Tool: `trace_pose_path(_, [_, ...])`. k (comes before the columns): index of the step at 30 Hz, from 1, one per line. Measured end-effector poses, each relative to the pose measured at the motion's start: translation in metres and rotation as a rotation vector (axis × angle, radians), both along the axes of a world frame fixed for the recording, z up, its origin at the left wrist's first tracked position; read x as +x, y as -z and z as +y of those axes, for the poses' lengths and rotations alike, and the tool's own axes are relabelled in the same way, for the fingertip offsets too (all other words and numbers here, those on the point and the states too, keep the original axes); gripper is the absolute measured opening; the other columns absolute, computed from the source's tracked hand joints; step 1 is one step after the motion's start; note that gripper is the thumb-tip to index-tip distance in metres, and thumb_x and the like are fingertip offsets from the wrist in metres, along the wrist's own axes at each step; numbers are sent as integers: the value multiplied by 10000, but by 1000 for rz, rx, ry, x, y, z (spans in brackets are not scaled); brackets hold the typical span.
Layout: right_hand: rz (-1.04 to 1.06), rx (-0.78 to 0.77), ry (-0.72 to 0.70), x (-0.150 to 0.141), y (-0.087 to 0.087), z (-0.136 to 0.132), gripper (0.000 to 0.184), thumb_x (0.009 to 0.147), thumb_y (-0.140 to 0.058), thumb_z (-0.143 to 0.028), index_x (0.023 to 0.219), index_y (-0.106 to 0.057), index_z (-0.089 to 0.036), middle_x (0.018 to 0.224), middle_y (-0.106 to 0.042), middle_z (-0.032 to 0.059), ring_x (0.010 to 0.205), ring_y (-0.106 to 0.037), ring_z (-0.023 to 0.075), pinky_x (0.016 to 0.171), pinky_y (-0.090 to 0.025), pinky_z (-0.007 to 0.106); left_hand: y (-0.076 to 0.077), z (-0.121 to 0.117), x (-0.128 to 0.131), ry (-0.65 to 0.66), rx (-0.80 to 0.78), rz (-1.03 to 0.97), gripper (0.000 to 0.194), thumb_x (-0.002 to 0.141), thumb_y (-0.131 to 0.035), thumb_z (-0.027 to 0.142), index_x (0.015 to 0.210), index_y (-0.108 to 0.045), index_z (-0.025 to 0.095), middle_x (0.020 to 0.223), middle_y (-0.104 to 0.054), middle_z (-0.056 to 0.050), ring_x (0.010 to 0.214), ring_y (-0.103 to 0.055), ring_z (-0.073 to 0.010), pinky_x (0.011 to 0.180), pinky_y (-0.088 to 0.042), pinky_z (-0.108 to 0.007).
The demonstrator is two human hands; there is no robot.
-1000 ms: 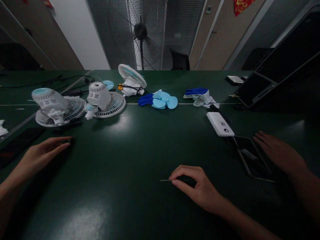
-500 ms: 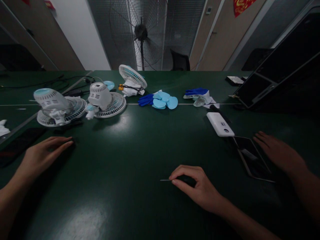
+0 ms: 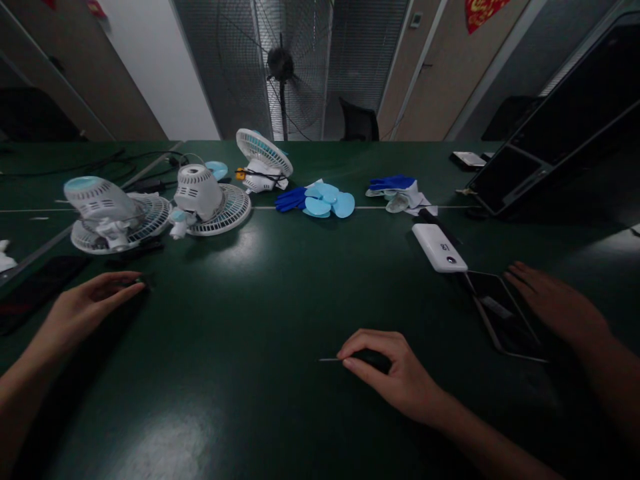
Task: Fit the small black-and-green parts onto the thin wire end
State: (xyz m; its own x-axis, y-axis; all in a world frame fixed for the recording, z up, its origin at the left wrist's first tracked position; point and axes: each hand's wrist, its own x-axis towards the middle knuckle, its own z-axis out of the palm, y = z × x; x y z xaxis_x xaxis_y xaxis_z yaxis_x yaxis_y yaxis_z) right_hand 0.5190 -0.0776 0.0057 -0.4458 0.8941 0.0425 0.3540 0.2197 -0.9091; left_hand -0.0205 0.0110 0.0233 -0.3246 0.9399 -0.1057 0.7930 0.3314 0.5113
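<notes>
Little changes vs 1 s ago: the left hand (image 3: 83, 307) shifts a touch & a small dark item (image 3: 149, 280), pinched btw thumb & fingers, shows more past the tips (too dim to ID). Prob. means the fine work is all there. The right hand (image 3: 400, 380) doesn't move: closed round a screwdriver (image 3: 376, 361), thin shaft pointing L, on or just over the green table (image 3: 250, 307), can't tell which. Beyond the item: 1 of 3 white fans (image 3: 107, 200), grille-down. Far R, a co-worker's hand (image 3: 555, 303), loosely open, sits beside a dark-screened device (image 3: 510, 327); contact unclear.
</notes>
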Motion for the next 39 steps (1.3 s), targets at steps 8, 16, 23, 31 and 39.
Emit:
trace_pose_path(8, [4,-13,-2,0,-1,0,114,981,-703,-191,1032,-789,-245,986,-799,22,933,-754,201,852,-544,336,7,0,-1,82,69,63,775,786,-658,768,1281,-663,171,1145,-763,-73,1004,-708,-262,794,-566,-314])
trace_pose_path(16, [1,3,6,0,1,0,94,972,-721,-190,1018,-784,-244,973,-797,11,925,-755,192,854,-538,330,18,-1,-6,135,137,156,738,816,-614,785,1247,-667,188,1120,-765,-64,960,-722,-252,759,-567,-301])
trace_pose_path(23, [8,-22,-4,-1,-1,0,107,980,-707,-191,1032,-787,-239,984,-796,20,926,-752,195,836,-543,326,22,-1,-13,251,185,274,678,848,-579,770,1191,-702,197,1160,-758,-52,963,-721,-242,821,-581,-328])
trace_pose_path(31, [-4,-11,4,-1,-3,0,101,975,-709,-196,1022,-789,-237,983,-800,23,929,-754,199,844,-547,321,22,0,-23,388,247,354,698,904,-452,754,1182,-742,184,1289,-726,-81,1057,-737,-275,945,-585,-384])
trace_pose_path(39, [-19,-16,5,0,-2,0,104,975,-709,-202,1025,-794,-238,986,-800,28,932,-754,203,853,-552,333,35,0,-8,437,345,426,564,968,-470,650,1138,-743,186,1347,-690,-58,1141,-699,-246,1070,-531,-393])
